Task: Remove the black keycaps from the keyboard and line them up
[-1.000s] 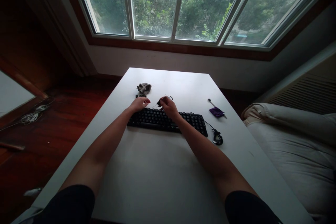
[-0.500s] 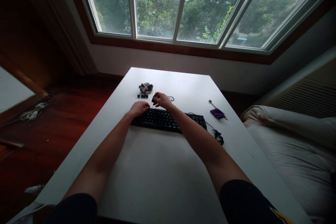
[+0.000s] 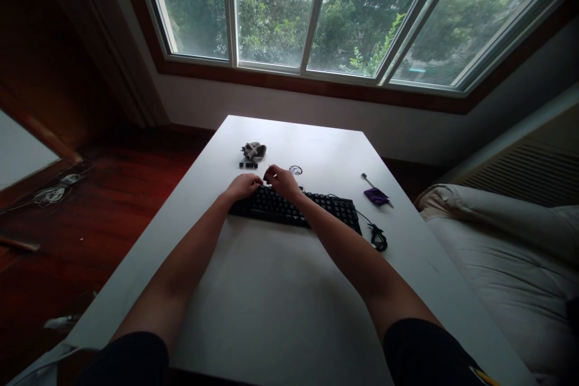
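Note:
A black keyboard lies across the white table in front of me. My left hand is at its far left corner, fingers curled together; what they pinch, if anything, is too small to tell. Just to the right, my right hand is closed over the keyboard's back edge around a small dark tool with thin wire, apparently a keycap puller. The fingertips of both hands nearly meet. Behind them stands a short row of black keycaps, close to a crumpled grey cloth.
A thin ring-shaped item lies behind my right hand. To the right are a purple cloth with a small brush and the keyboard's bundled cable. A pale sofa flanks the white table; windows are beyond.
My right hand has lowered slightly towards the keyboard and the tool's thin wire shows less. The ring-shaped item is less covered. My left hand has barely shifted.

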The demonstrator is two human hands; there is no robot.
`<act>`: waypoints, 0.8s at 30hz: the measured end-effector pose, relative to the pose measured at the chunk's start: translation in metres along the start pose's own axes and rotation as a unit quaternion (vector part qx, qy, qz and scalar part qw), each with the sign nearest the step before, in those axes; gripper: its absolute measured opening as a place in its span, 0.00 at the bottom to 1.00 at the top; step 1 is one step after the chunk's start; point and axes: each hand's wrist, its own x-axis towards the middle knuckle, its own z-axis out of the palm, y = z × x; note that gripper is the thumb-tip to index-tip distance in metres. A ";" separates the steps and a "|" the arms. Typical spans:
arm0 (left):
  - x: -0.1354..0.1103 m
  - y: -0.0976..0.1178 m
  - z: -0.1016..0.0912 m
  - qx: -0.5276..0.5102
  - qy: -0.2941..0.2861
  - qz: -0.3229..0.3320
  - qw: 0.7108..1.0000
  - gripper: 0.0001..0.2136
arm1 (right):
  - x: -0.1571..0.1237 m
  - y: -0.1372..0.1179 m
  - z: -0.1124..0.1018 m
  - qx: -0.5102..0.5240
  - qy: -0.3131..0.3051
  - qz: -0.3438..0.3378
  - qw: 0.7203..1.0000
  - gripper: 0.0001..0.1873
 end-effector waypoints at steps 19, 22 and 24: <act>0.000 0.011 0.009 -0.062 0.046 0.024 0.997 0.11 | -0.018 0.029 0.021 0.299 0.150 0.111 0.936 0.15; -0.001 0.016 0.008 -0.074 0.058 0.034 0.995 0.12 | -0.020 0.025 0.016 0.307 0.144 0.094 0.936 0.17; -0.002 0.018 0.007 -0.075 0.059 0.047 0.994 0.13 | -0.021 0.023 0.013 0.300 0.131 0.074 0.942 0.18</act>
